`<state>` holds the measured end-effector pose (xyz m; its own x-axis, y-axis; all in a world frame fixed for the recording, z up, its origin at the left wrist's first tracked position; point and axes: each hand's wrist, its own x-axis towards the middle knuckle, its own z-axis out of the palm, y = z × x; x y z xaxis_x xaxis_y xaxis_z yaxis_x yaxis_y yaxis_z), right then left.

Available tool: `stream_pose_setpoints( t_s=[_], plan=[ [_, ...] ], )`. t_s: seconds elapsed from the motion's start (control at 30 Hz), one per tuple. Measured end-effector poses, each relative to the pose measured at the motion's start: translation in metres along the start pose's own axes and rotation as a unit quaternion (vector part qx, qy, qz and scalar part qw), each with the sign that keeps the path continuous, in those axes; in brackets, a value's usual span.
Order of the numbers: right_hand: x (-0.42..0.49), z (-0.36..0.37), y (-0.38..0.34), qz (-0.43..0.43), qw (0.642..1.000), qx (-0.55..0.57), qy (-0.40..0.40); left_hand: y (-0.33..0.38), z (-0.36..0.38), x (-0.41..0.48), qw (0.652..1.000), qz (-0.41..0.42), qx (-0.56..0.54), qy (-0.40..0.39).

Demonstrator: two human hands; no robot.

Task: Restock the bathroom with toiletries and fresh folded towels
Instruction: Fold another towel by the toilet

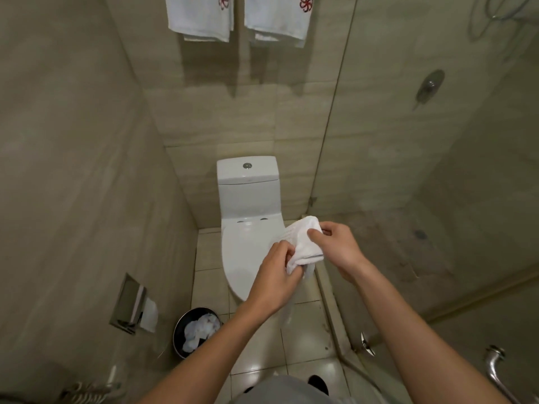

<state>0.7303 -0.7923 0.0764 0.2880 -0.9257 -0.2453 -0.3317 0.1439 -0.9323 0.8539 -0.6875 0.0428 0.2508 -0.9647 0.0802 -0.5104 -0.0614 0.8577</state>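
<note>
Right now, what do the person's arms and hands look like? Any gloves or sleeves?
No gloves and no sleeves in view. The left hand and the right hand are bare, and both forearms are bare right to the picture's edge. I can see no watch, bracelet or ring on the fingers. A bit of grey clothing shows at the bottom.

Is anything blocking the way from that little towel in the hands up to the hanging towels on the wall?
Nothing visible. The left hand and right hand grip the small towel over the toilet; only open space lies between it and the hanging towels above.
</note>
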Motion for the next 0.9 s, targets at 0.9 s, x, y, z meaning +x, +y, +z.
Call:
stream_pose_setpoints(
  t_s=[0.9],
  plan=[
    [-0.026, -0.004, 0.025, -0.057, 0.992, -0.046, -0.106, 0.017, 0.006, 0.046, 0.899, -0.263, -0.35, 0.006]
  ],
)
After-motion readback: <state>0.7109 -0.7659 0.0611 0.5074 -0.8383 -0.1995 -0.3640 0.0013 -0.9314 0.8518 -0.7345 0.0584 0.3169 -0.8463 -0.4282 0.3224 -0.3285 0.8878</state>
